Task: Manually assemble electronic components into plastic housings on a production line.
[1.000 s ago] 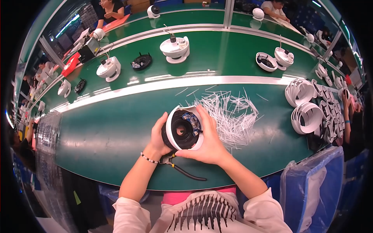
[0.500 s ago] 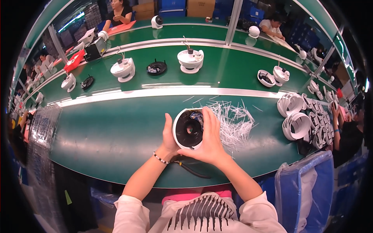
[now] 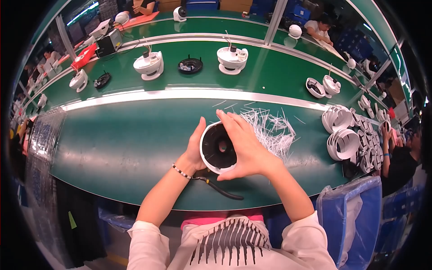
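Between my two hands is a round white housing [image 3: 214,153] with a black inside and a round hole in its middle. My left hand [image 3: 194,146] is closed round its left side, thumb pointing up. My right hand [image 3: 250,146] lies over its right side, fingers across the upper rim and thumb at the lower rim. That hand hides the housing's right part. Just below, on the green table [image 3: 121,148], lie pliers [image 3: 222,193] with dark handles and a bit of yellow; my left hand and wrist partly cover their front end.
Thin white strips [image 3: 274,135] are heaped right of my hands. White rings [image 3: 343,145] and smaller white parts stack at the table's right end. Beyond a pale rail [image 3: 180,93], a green belt [image 3: 270,67] carries white camera bodies [image 3: 232,58] and black discs [image 3: 190,65]. Co-workers sit around.
My right hand has slid over the housing's upper right, covering circuitry that showed there before. Items on the belt have shifted slightly right. The whole view has tilted down a little.
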`<action>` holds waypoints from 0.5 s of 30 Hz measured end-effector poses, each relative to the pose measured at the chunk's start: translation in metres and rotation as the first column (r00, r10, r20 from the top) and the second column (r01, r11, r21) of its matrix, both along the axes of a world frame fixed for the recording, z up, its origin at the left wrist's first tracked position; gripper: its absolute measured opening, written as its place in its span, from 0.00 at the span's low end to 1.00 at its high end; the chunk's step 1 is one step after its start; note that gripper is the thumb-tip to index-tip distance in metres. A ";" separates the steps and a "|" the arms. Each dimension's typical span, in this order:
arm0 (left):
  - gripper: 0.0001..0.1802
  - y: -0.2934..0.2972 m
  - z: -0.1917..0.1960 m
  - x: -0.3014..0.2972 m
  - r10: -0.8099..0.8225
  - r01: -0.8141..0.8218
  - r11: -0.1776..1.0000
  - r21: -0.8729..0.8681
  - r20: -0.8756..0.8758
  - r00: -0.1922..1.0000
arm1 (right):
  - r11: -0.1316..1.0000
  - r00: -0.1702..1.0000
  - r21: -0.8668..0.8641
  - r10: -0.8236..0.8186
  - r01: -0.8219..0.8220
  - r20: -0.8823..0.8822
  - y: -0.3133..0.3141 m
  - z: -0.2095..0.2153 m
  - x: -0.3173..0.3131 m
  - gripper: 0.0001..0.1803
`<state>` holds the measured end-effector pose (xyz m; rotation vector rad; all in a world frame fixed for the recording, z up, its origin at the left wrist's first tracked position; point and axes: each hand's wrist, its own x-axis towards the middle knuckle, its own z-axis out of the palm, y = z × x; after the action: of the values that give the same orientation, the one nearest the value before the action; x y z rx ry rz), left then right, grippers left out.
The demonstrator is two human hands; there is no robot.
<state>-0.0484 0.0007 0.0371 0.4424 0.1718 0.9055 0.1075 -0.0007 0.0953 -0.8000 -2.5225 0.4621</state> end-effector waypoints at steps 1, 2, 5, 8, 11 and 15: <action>0.40 -0.007 0.015 0.003 0.110 -0.142 0.980 -0.139 -0.218 0.970 | 0.999 0.999 -0.017 0.032 -0.032 0.030 0.003 0.003 0.000 0.67; 0.40 -0.002 -0.005 -0.003 0.057 -0.071 0.993 -0.096 -0.139 0.989 | 0.996 0.996 -0.008 0.091 -0.091 0.020 0.007 0.000 0.000 0.68; 0.37 -0.009 -0.003 -0.003 0.092 -0.119 0.976 -0.179 -0.156 0.984 | 0.990 0.991 -0.042 0.132 -0.131 0.020 0.009 -0.002 -0.002 0.68; 0.27 -0.005 -0.017 -0.008 0.064 -0.065 0.998 0.016 0.058 0.996 | 0.995 0.997 -0.074 0.067 -0.069 -0.022 0.012 -0.011 -0.008 0.68; 0.24 -0.005 -0.022 -0.012 0.111 -0.110 0.992 -0.068 0.002 0.994 | 0.998 0.996 -0.058 0.019 -0.025 -0.089 0.014 -0.026 -0.013 0.68; 0.24 -0.002 -0.035 -0.017 0.149 -0.148 0.988 -0.051 0.006 0.989 | 1.000 0.992 -0.024 0.004 -0.007 -0.128 0.014 -0.036 -0.015 0.66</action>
<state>-0.0652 -0.0018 0.0023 0.3817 0.2200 1.0474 0.0925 0.0138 0.0597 -0.7481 -2.4059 0.5300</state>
